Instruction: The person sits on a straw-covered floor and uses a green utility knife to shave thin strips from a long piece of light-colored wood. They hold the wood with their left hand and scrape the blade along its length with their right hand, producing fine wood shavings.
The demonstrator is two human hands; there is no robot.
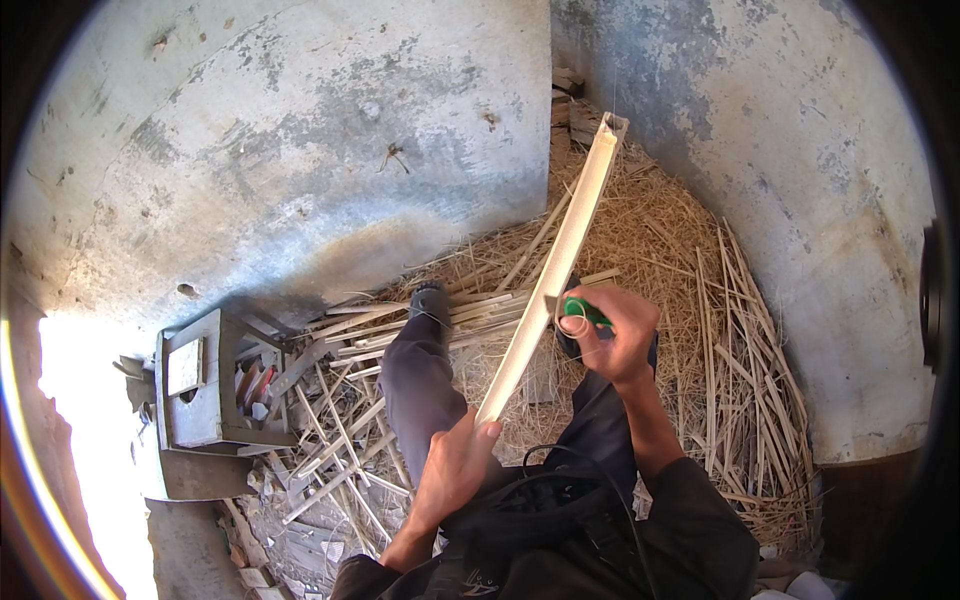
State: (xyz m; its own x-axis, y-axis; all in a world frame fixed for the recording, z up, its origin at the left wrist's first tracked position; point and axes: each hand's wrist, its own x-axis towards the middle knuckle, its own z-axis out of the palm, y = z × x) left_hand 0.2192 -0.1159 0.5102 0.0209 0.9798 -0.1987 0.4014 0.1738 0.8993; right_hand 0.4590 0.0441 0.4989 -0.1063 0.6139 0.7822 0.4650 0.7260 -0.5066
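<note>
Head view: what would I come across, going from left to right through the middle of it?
Bright opening → pale open-sided box → left hand → right hand with its green-handled tool → long thin strips piled at right.

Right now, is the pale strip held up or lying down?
Held up: the left hand grips one end of the pale strip, which crosses over straw.
</note>
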